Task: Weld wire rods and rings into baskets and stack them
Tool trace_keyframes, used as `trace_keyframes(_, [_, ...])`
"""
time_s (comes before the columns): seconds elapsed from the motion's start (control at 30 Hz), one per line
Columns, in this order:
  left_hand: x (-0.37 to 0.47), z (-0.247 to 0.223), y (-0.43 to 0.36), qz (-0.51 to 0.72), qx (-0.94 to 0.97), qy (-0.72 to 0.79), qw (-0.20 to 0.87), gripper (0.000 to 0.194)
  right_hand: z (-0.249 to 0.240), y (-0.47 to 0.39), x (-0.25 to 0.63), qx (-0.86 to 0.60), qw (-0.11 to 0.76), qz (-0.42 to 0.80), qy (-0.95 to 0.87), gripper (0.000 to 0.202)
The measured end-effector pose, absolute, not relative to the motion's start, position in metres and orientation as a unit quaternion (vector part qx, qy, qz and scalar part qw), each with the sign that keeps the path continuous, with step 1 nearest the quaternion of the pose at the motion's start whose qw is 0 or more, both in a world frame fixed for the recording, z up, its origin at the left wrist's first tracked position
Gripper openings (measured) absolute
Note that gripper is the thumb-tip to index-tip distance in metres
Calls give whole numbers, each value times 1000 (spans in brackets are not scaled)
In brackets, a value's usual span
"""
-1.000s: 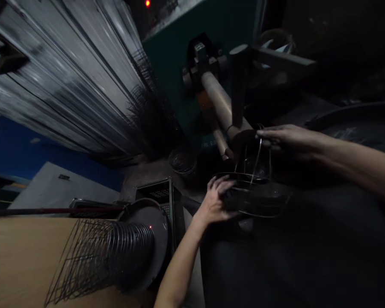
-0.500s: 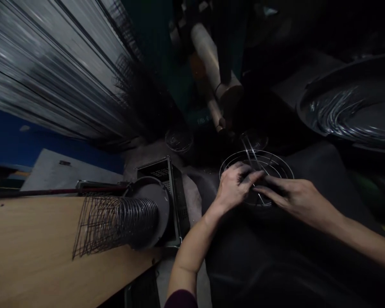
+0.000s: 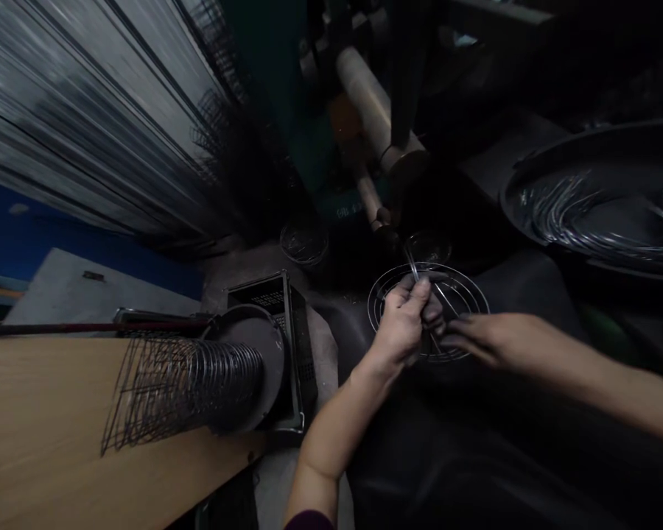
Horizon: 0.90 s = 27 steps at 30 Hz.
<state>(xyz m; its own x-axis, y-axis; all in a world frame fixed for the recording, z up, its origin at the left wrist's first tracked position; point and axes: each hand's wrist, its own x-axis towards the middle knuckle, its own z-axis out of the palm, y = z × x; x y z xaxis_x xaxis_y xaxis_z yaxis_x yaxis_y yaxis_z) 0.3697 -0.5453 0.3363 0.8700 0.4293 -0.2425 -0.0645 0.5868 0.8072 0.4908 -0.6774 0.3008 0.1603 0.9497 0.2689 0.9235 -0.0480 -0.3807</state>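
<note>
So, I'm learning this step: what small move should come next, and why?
Perhaps the right hand could draw out one of the thin wires: they jut from the closed left hand at the round wire frame, and the right hand is close.

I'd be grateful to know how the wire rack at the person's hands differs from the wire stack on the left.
The wire rack shows a few widely spaced rings, while the wire stack packs many wires closely together. The wire rack is by the left hand and right hand; the wire stack is apart from both. Both have thin wires and curved outlines.
</note>
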Motion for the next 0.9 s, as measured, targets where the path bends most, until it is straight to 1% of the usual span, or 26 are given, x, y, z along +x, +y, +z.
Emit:
trace_keyframes(0.07, [359,345,-549,130,472,216,845,42,313,-679,525,-736,275,-18,-618,44])
trace_keyframes(0.1, [351,350,-549,109,504,211,830,42,322,-678,541,-742,274,-9,-612,45])
trace_keyframes(0.17, [332,364,-544,55,559,189,805,43,341,-671,564,-735,275,52,-618,52])
trace_keyframes(0.23, [317,379,-533,15,596,177,783,43,360,-665,573,-709,271,125,-638,52])
trace_keyframes(0.3, [309,392,-520,31,636,197,746,42,372,-665,567,-692,276,141,-652,49])
trace_keyframes(0.4, [313,397,-508,88,676,235,692,40,366,-685,546,-700,316,80,-635,48])
trace_keyframes(0.5, [330,374,-511,64,701,227,673,40,338,-717,531,-747,331,62,-574,51])
trace_keyframes(0.57, [343,350,-520,51,758,221,612,37,317,-733,531,-775,288,76,-557,57])
trace_keyframes(0.6, [349,338,-525,56,800,222,555,35,309,-737,533,-783,258,79,-560,59])
trace_keyframes(0.67, [357,319,-532,68,889,220,395,33,301,-733,536,-787,200,74,-578,57])
trace_keyframes(0.73, [359,308,-533,56,951,208,223,40,305,-718,536,-789,130,55,-598,50])
trace_keyframes(0.8, [358,301,-529,30,975,199,99,46,315,-699,531,-793,31,45,-607,51])
trace_keyframes(0.83, [357,297,-525,18,977,204,64,47,321,-690,528,-792,-18,44,-608,53])
trace_keyframes(0.9, [357,290,-517,6,971,232,51,44,328,-674,523,-787,-90,52,-608,56])
